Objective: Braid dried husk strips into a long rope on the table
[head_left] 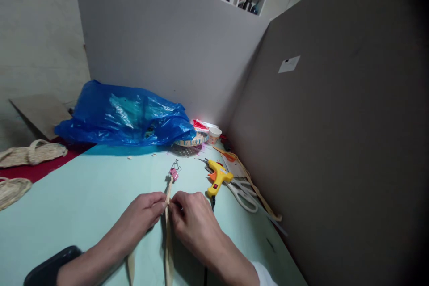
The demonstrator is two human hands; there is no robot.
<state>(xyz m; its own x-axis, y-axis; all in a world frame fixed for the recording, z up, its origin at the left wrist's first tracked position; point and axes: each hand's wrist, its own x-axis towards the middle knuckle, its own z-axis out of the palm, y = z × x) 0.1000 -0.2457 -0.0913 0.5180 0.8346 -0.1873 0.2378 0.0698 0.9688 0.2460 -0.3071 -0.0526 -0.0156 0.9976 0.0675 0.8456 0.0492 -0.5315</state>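
Note:
A narrow pale braid [169, 186] runs toward me from a pink binder clip [174, 174] that grips its far end. My left hand [147, 208] pinches it from the left side, thumb and forefinger pressed together. From the right, the curled fingers of my right hand [192, 212] close on it at the same spot; the fingertips partly hide one another. Below the hands a loose flat strip [168, 250] hangs down toward the near edge. Another pale strip [131, 268] shows under my left forearm.
A yellow glue gun [219, 178] and white-handled scissors [243, 196] lie to the right, near orange-handled scissors [228, 156]. Behind are a blue plastic bag [127, 116], a round basket [191, 140] and a paper cup [214, 134]. Woven slippers [36, 153] lie left. A grey partition [318, 120] bounds the right.

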